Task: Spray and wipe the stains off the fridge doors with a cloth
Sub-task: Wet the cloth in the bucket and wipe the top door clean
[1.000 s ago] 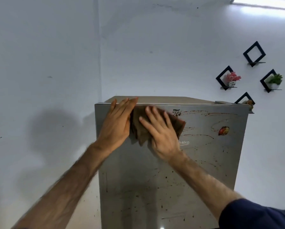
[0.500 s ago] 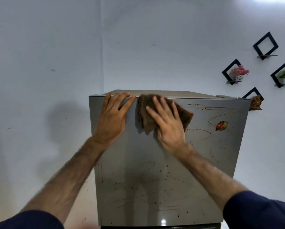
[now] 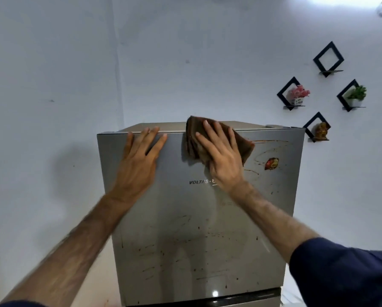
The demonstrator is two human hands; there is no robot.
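Fridge door (image 3: 185, 218) stained; white wall (image 3: 53, 63) behind.

Bare fridge door (image 3: 185, 218) below both hands, sticker (image 3: 271, 163) right of cloth (image 3: 243, 142), wall shelves (image 3: 316, 127) beyond right edge

two hands (image 3: 139, 165), one cloth (image 3: 243, 142), four shelves (image 3: 328, 58)

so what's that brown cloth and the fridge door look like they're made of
The brown cloth looks like soft woven fabric, probably cotton or microfibre: it folds limply and shows faint ribbing under the right hand. The fridge door looks like painted or coated sheet metal with a grey satin finish: a light glints near its bottom edge, and it dimly reflects the arms.
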